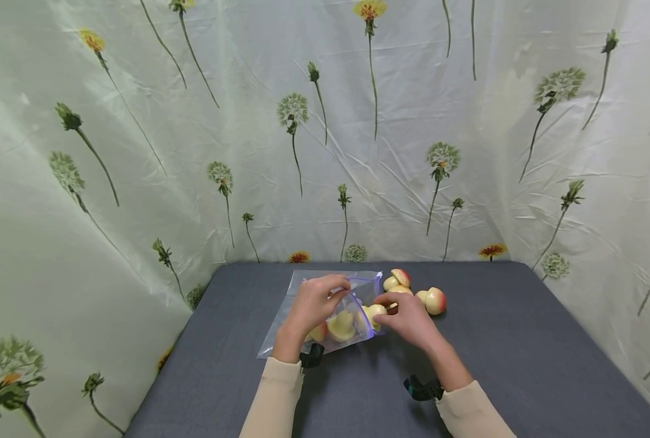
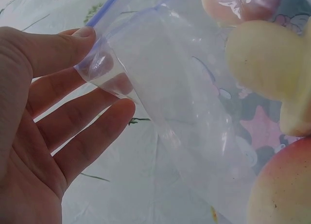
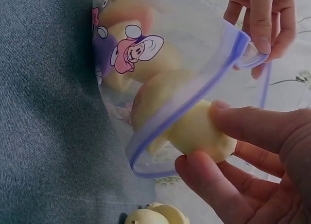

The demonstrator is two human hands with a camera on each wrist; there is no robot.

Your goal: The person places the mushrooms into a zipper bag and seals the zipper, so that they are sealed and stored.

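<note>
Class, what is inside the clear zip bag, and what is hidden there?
Inside the zip bag are pale rounded pieces, some red-tinged; another piece, in the right hand, is partly inside. The printed cartoon and left hand cover parts, so the count cannot be told.

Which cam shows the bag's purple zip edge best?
Right wrist: the purple zip edge crosses mid-frame up close, sloping down from by the left hand past the right hand. Head shows it small, partly hidden by the hands. Left wrist catches only stretches at upper left, near the left thumb.

Dandelion-print sheeting [image 1: 401, 79] behind dark table [image 1: 522, 353]
</note>
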